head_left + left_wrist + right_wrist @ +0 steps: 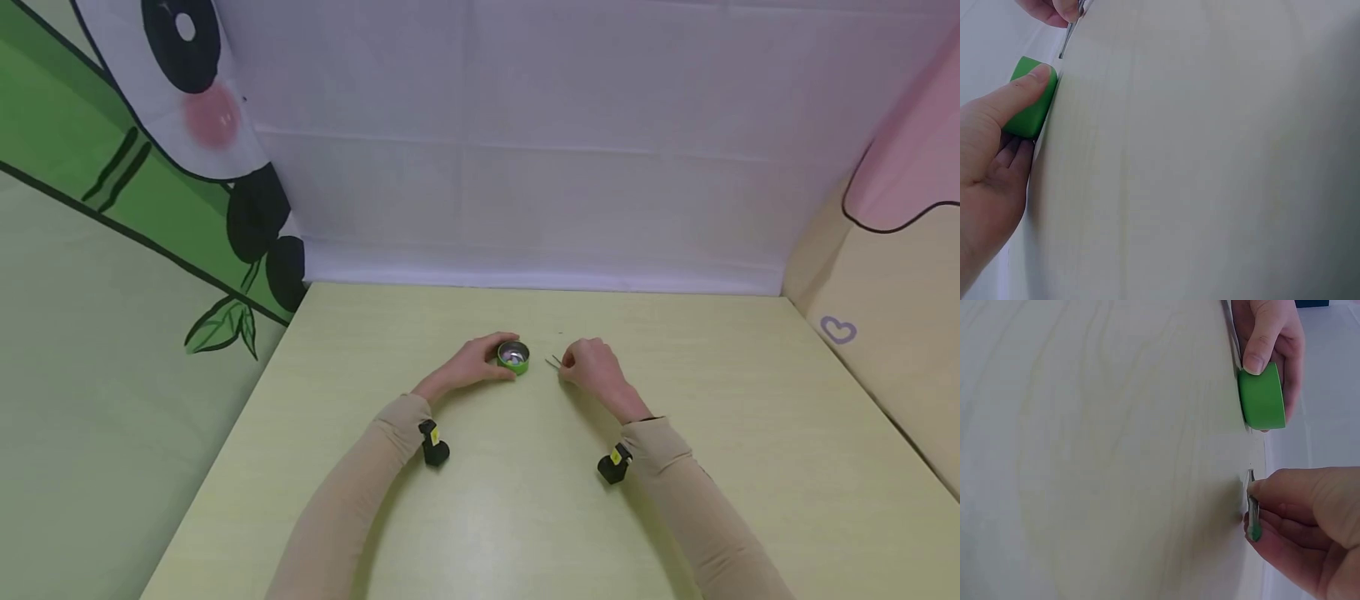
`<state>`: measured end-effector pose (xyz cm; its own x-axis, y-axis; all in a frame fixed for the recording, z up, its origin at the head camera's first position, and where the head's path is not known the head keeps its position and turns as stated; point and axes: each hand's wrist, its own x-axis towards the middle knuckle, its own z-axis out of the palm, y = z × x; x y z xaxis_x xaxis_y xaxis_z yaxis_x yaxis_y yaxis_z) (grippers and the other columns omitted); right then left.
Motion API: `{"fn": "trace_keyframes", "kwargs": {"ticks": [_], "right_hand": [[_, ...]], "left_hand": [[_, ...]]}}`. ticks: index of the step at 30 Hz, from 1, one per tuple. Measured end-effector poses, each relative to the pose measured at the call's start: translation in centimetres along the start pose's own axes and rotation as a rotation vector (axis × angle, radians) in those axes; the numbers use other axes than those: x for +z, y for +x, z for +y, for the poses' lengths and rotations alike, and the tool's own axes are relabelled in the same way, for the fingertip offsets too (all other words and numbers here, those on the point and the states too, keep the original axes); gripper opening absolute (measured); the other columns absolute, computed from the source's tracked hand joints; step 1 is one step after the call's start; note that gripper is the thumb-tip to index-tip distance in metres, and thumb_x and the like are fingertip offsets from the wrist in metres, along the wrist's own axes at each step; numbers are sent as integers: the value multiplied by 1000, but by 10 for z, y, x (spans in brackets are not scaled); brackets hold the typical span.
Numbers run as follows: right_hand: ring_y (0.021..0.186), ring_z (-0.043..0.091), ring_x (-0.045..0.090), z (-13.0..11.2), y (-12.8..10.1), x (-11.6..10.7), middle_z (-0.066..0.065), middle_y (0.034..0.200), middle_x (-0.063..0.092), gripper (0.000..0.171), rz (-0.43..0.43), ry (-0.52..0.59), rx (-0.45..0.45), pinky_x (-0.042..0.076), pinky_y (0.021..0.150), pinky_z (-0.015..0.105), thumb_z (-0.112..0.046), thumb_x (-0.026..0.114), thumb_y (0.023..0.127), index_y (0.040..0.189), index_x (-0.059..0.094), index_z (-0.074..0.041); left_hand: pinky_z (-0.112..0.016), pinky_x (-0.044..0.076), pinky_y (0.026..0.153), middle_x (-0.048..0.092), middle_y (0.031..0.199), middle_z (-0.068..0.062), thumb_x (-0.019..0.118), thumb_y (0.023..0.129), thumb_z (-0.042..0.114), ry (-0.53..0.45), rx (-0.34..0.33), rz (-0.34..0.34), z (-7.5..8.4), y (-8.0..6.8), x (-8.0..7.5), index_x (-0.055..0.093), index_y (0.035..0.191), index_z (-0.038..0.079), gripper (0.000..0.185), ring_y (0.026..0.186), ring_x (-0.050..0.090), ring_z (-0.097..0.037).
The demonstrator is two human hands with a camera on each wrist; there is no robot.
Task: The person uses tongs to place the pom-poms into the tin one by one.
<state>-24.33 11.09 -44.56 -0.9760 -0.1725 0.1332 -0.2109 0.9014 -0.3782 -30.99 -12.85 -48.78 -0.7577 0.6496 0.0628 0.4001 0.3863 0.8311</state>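
Observation:
My left hand [474, 360] grips a small round green tin [513, 367] standing on the table, thumb on the near side and fingers round the far side. Its open top shows a silvery inside with small pale bits at the bottom. In the left wrist view the thumb presses on the green wall [1036, 112]. To the right of the tin, my right hand [594, 367] pinches metal tweezers [1252, 503] between thumb and fingers, low over the table. Two thin prongs [552, 363] point toward the tin, a short gap from it. A green patch shows near the tweezers' other end.
The pale wooden table [480, 500] stretches out around both hands. A white cloth backdrop [525, 208] rises at its far edge, with printed side panels left and right. A tiny dark speck [560, 333] lies beyond the tweezers. Each wrist carries a small black camera [433, 446].

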Motion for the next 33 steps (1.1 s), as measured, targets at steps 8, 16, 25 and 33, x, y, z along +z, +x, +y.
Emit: {"fn": "trace_keyframes", "kwargs": {"ticks": [8, 16, 25, 33], "right_hand": [[70, 19, 64, -1, 0, -1, 11, 82, 75, 9, -39, -2, 42, 55, 68, 32, -8, 72, 83, 87, 76, -1], [70, 18, 62, 0, -2, 2, 10, 83, 74, 9, -54, 17, 62, 53, 65, 30, -9, 71, 84, 86, 76, -1], [72, 19, 62, -3, -1, 5, 11, 85, 73, 12, -72, 20, 60, 53, 66, 30, -12, 73, 86, 90, 74, 0], [71, 17, 58, -2, -3, 0, 13, 88, 72, 18, -87, 42, 53, 48, 63, 25, -14, 74, 86, 94, 73, 2]], "left_hand": [[-38, 38, 120, 50, 149, -11, 80, 83, 16, 10, -8, -7, 2, 1, 0, 42, 149, 9, 76, 139, 48, -26], [-39, 38, 120, 49, 150, -12, 80, 83, 16, 4, -10, -9, 1, -1, 0, 41, 149, 9, 76, 139, 48, -27], [-41, 32, 123, 43, 155, -11, 80, 83, 16, 13, -2, -10, -4, -4, -3, 35, 153, 8, 83, 144, 42, -28], [-42, 26, 126, 37, 160, -7, 84, 79, 28, 22, -37, 6, -6, -9, -10, 23, 158, 11, 101, 149, 34, -28]]}}
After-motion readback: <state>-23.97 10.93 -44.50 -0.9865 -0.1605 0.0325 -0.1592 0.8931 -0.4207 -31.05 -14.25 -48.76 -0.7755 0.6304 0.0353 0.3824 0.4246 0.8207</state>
